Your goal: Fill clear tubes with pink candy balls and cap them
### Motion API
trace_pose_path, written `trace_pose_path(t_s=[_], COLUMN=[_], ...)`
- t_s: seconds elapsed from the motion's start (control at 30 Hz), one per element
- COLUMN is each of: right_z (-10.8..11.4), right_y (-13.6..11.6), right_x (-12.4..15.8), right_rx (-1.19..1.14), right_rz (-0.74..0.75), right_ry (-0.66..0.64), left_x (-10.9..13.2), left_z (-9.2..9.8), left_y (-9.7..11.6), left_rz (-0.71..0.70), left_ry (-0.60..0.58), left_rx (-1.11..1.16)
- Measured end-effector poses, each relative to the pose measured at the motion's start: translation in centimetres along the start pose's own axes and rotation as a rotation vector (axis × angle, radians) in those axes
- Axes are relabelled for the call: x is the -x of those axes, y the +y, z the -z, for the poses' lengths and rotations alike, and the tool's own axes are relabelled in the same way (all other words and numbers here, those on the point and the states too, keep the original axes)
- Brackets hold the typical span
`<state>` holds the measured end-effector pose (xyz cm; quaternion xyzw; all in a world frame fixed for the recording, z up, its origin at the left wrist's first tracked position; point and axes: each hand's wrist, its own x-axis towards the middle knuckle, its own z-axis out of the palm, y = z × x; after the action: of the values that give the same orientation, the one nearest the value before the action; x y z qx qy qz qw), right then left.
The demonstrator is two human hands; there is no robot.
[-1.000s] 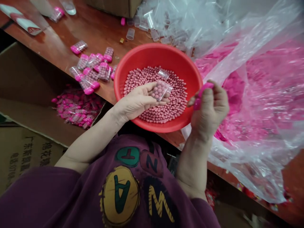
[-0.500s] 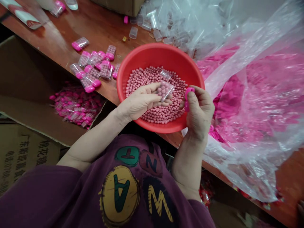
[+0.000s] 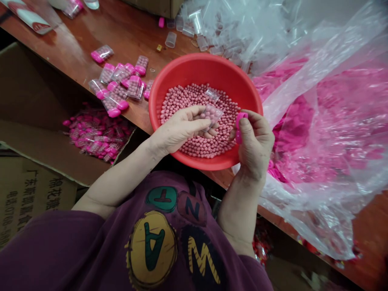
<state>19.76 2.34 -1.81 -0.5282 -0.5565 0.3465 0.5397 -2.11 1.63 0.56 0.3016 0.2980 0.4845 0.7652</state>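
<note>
A long reddish-brown wooden table (image 3: 130,38) runs diagonally across the view. On its right side spreads a large, crumpled, translucent plastic bag (image 3: 336,133) full of bright pink pieces. A brown cardboard box (image 3: 45,145) stands open on the left, below the table's edge, with a pile of pink-capped clear containers (image 3: 93,135) inside. A heap of clear plastic containers (image 3: 230,30) lies behind the round red plastic basin (image 3: 209,163), which sits in front of the person. Left of the basin is a small cluster of filled, pink-capped containers (image 3: 121,87). Over the basin, the left hand (image 3: 178,129) pinches a flat clear plastic container (image 3: 215,115) holding pink balls, thumb across its face. The right hand (image 3: 256,139), at the basin's right rim, has thumb and fingers closed on glossy pink plastic caps (image 3: 239,135), apparently two, apart from that container. Smallest are the loose round pink balls (image 3: 206,147) covering the basin's bottom.
</note>
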Motion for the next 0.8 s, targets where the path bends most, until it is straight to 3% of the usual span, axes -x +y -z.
trace_pose_path(t_s=[0.27, 0.8], right_z=[0.21, 0.05], right_y=[-0.01, -0.23], right_x=[0.09, 0.05], right_rx=[0.026, -0.032], right_rz=[-0.019, 0.029], right_ry=[-0.009, 0.002], left_x=[0.1, -0.13], left_z=[-0.06, -0.48], left_y=[0.27, 0.79], left_rz=[0.013, 0.062], left_ry=[-0.032, 0.044], left_rx=[-0.011, -0.043])
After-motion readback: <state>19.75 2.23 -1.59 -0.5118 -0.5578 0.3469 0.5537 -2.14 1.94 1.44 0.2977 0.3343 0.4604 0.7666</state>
